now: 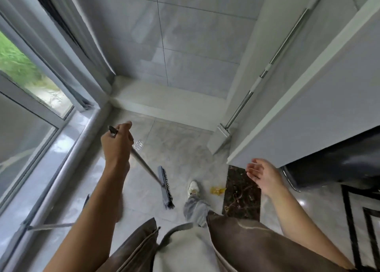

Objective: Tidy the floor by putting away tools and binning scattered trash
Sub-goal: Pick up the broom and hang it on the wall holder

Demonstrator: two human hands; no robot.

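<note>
— Why's the broom [164,187] angled like that?

— The left hand [117,146] is clamped round the top of its handle, so the shaft slopes down and the bristle head rests on the floor [181,148] just beside the person's shoe [193,187]. Looks to me like it's being carried off to be stood in the corner by the window [35,80].

— And the other hand?

— The right hand [260,174] is open, fingers spread, holding nothing, up near the corner of the white cabinet [308,111]. Free for picking up, I'd say.

— What's left down there?

— I count two bits of trash: one crumpled yellow wrapper [217,190] against the edge of the dark marble strip [242,191], and one clear scrap [138,144] on the floor past the left hand. One broom. There's a second long handle [51,225] lying along the window side; what it belongs to I can't tell.
</note>
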